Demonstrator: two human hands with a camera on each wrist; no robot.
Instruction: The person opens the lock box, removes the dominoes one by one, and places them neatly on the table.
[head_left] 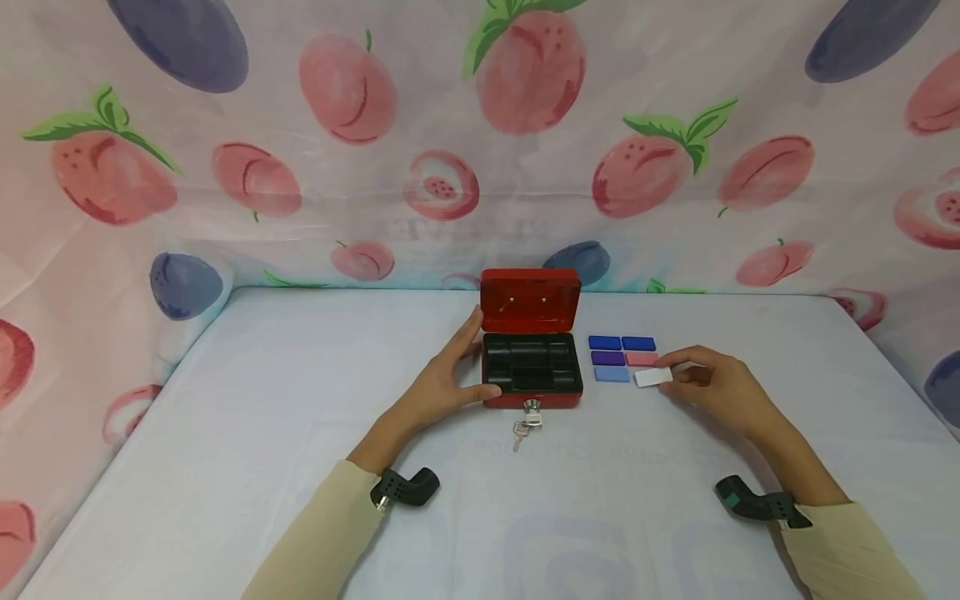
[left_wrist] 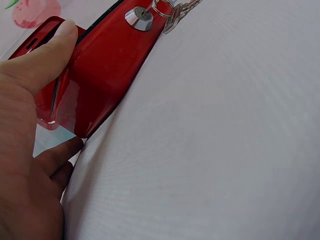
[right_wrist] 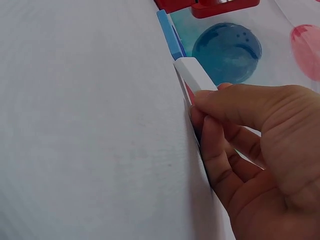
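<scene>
A red cash box stands with its lid raised and a black compartment tray inside. My left hand holds the box at its left side, thumb over the front rim and fingers along the side and lid; part of the fingers is hidden in the left wrist view. Between thumb and fingers my right hand pinches a white rectangular block, tilted in the right wrist view. Just beside it lie a pink block, a light blue block and a purple block.
Two dark blue blocks form the back row, right of the box. A key ring with keys hangs from the lock at the box's front. Behind the white table rises a fruit-patterned cloth.
</scene>
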